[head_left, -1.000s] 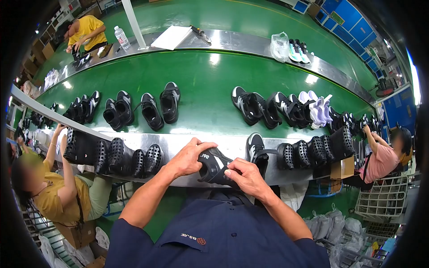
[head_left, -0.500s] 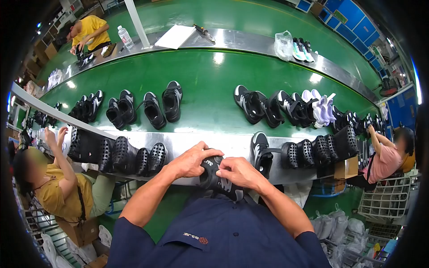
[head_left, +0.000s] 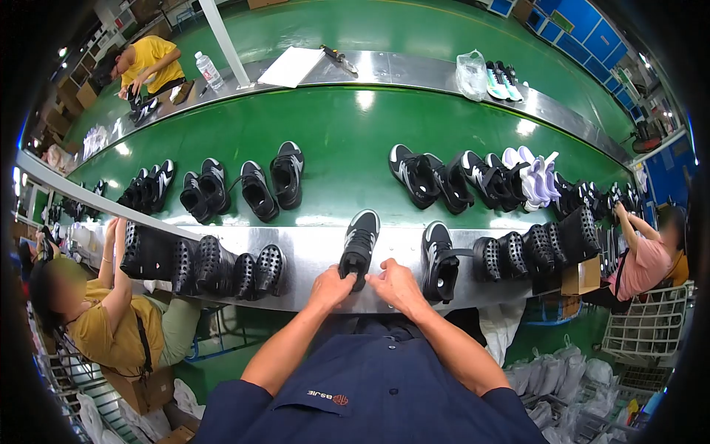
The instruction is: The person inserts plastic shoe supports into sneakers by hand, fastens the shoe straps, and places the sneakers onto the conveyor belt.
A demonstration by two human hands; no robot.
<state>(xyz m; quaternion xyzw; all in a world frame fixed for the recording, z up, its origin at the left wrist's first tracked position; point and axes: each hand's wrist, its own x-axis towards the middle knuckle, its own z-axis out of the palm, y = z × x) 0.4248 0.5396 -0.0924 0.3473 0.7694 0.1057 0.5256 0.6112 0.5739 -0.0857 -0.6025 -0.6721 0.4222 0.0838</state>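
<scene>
A black sneaker with a grey toe (head_left: 360, 240) rests on the metal ledge in front of me, toe pointing away. At its heel, my left hand (head_left: 330, 288) grips the left side, thumb against the collar. My right hand (head_left: 399, 287) is just right of the heel, thumb and forefinger apart, thumb tip close to the shoe. Whether that thumb touches it I cannot tell. Another black sneaker (head_left: 439, 266) with its strap sticking out to the right stands beside my right hand.
Black studded blocks (head_left: 268, 271) line the ledge at left, with similar studded pieces (head_left: 488, 259) at right. Beyond, a green belt (head_left: 340, 155) carries black sneakers (head_left: 287, 176) and lilac shoes (head_left: 534, 177). People sit at left (head_left: 111, 318) and right (head_left: 640, 255); another person (head_left: 151, 63) works across the line.
The sneaker has gone from tilted close to my body, held in both hands, to lying on the ledge with its toe away. My right hand has come off it to the side.
</scene>
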